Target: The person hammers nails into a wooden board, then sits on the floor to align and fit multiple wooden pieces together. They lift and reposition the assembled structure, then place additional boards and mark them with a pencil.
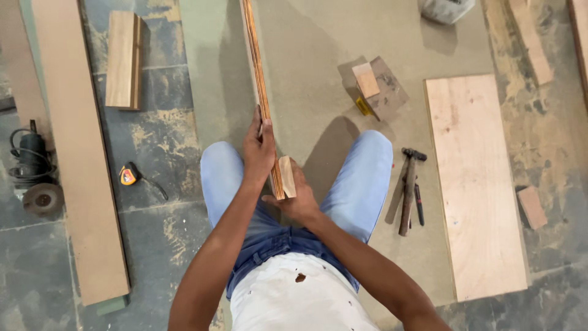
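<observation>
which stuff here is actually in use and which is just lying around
In use: wood strip, held by left hand and right hand; small block at its near end.

Lying about: hammer, tape measure, grinder, plywood panel, long board.

Bare forearms, light blue jeans [361, 178], white shirt [294, 300] with small dark holes

A small cardboard box [381, 89] lies on the floor [306, 55] beyond the knees: brown, squarish, one flap raised, a yellow label [364, 106] on its near side. A whitish bag [446, 8] sits at the top edge, mostly cut off.
</observation>
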